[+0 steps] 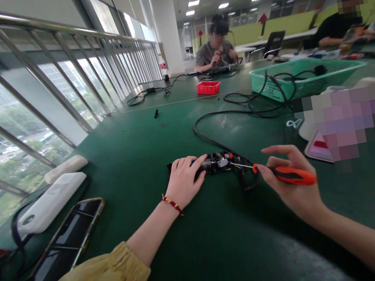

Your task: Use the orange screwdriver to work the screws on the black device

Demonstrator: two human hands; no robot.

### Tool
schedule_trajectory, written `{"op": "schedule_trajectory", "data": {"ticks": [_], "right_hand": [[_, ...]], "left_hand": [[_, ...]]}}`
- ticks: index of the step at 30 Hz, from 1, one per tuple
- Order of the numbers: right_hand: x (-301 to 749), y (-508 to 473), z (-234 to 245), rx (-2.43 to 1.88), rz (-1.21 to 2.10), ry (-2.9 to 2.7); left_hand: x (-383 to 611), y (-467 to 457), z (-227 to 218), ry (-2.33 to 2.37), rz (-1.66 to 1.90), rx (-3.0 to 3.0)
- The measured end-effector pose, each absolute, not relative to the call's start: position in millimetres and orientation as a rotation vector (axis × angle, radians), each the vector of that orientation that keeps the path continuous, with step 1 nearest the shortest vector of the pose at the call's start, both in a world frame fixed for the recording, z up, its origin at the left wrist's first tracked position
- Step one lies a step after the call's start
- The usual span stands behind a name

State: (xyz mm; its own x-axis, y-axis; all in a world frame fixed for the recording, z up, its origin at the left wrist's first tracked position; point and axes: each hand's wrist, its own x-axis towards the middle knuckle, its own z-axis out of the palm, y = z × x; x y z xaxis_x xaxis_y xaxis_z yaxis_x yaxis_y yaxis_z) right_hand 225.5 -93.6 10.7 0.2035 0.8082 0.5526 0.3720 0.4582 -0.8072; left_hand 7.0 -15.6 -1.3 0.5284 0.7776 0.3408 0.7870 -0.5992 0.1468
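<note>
A small black electronic device (220, 162) with exposed parts lies on the green table (204, 243), a black cable running from it to the far right. My left hand (187, 179) rests on its left end, fingers curled over it and holding it down. My right hand (289, 178) grips an orange-handled screwdriver (292, 175), whose thin metal tip touches the device's right side.
A phone (58, 248) and a white power bank (52, 201) lie at the left near the railing. A green basket (302, 75) with cables and a red tray (208, 87) stand farther back. Two other people sit at the table's far end.
</note>
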Motion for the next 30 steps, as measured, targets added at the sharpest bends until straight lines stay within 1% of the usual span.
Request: {"op": "schedule_trajectory", "data": {"ticks": [4, 9, 13, 17, 21, 26, 30], "right_hand": [[225.9, -92.6, 10.8, -1.079, 0.332, -1.341], [226.5, -92.3, 11.0, -1.136, 0.406, -1.382], [226.3, -92.2, 11.4, -1.080, 0.344, -1.341], [225.7, -92.8, 12.0, -1.143, 0.421, -1.383], [225.1, -93.0, 12.6, -1.080, 0.342, -1.358], [224.1, -93.6, 12.8, -1.146, 0.423, -1.398], [224.8, -92.8, 11.2, -1.101, 0.353, -1.330]], "left_hand": [[6.6, -15.1, -1.5, -1.388, -0.587, -2.720], [6.1, -14.5, -2.5, -1.374, -0.592, -2.718], [6.3, -14.8, -2.8, -1.371, -0.589, -2.716], [6.6, -15.1, -1.8, -1.370, -0.598, -2.716], [6.5, -15.0, -1.3, -1.368, -0.600, -2.714], [6.2, -15.0, -1.4, -1.377, -0.591, -2.715], [6.2, -14.6, -2.0, -1.372, -0.586, -2.711]]}}
